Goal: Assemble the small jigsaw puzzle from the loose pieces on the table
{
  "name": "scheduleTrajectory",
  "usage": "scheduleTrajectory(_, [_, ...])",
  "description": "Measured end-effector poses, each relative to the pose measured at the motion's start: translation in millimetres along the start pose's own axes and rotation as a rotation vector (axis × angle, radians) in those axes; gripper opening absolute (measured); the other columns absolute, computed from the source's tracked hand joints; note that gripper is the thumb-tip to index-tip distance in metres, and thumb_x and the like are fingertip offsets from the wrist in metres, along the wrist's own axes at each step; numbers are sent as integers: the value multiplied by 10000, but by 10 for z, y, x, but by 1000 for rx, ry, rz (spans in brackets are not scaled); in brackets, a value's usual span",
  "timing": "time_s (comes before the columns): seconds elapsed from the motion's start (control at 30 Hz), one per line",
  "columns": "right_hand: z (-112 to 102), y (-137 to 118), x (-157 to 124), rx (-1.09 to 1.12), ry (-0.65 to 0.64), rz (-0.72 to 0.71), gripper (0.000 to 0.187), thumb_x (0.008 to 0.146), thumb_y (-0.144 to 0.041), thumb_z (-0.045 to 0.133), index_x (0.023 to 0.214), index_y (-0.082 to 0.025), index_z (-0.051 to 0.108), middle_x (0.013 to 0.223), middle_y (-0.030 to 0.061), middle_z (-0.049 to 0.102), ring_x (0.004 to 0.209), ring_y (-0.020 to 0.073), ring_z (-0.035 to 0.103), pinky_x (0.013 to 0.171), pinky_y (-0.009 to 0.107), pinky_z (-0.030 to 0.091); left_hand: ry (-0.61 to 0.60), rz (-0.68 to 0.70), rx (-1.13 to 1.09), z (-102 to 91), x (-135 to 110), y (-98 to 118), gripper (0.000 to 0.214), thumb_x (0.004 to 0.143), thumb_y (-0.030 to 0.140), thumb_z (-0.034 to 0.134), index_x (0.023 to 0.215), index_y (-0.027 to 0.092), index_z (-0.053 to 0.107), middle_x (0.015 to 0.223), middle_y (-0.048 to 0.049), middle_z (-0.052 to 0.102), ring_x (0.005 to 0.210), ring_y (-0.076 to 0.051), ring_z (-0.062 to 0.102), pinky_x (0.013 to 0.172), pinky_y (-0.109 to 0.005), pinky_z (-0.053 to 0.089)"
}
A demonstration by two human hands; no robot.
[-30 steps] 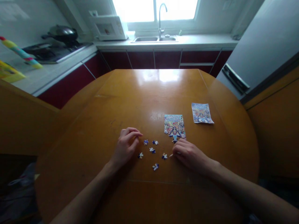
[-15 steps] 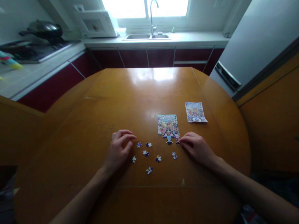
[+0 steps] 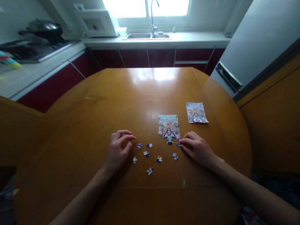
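Nearest, loose puzzle pieces (image 3: 150, 170) lay scattered between the hands. The left hand (image 3: 118, 151) rested curled, holding nothing. The right hand (image 3: 197, 147) pinched a piece (image 3: 178, 143) at the near right corner of the assembled puzzle (image 3: 168, 125), which ran lengthwise away; the reference picture (image 3: 196, 112) lay farther right.

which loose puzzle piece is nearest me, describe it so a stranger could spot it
On the round wooden table, find the loose pieces scattered between the left hand and right hand. The nearest piece lies alone below the others, closest to the table's near edge.
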State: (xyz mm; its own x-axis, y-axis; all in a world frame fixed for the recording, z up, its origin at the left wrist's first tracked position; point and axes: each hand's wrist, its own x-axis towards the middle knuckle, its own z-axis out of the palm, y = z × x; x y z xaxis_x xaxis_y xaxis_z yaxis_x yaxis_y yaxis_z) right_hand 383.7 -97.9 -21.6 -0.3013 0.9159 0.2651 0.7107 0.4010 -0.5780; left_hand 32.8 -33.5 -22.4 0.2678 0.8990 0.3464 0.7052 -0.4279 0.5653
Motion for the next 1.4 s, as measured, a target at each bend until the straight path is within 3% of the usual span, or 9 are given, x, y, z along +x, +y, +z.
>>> scheduleTrajectory(0.17, [-9,2,0,-7,-34,-9,73,933,-209,612,914,-200,683,939,71,658,906,209,587,803,360,511,-6,-2,9,-2,-5,-10,164,929,242,559,905,239,721,1085,-55,601,1074,-253,525,937,-445,449])
scheduleTrajectory(0.9, [40,-3,36,-48,61,-24,91,931,-204,597,894,-202,680,887,77,658,853,215,583,758,362,514,-29,10,-10,-15,-4,33,168,927,237,555,902,242,721,1097,-59,599,1083,-261,519,951,-464,444])
scheduleTrajectory(1.1, [45,-1,31,-57,37,-7,158,936,-207,590,1055,-191,693,931,85,658,887,219,582,780,366,519,-35,3,-16,-16,-5,34,169,927,247,556,906,243,723,1094,-61,599,1087,-259,522,955,-462,451])
scheduleTrajectory(1.33, [71,15,25,-56,54,2,222,927,-202,590,1134,-204,671,956,86,648,902,223,589,791,379,527,-23,-3,-15,-13,-15,37,172,921,236,552,903,242,723,1095,-59,601,1086,-255,527,962,-461,455])
scheduleTrajectory(1.4, [81,24,20,-43,62,-26,181,933,-196,584,1083,-213,684,957,82,645,886,213,588,768,363,523,-26,-10,-20,-13,-20,37,176,921,233,549,910,241,724,1103,-60,599,1093,-254,527,969,-462,455])
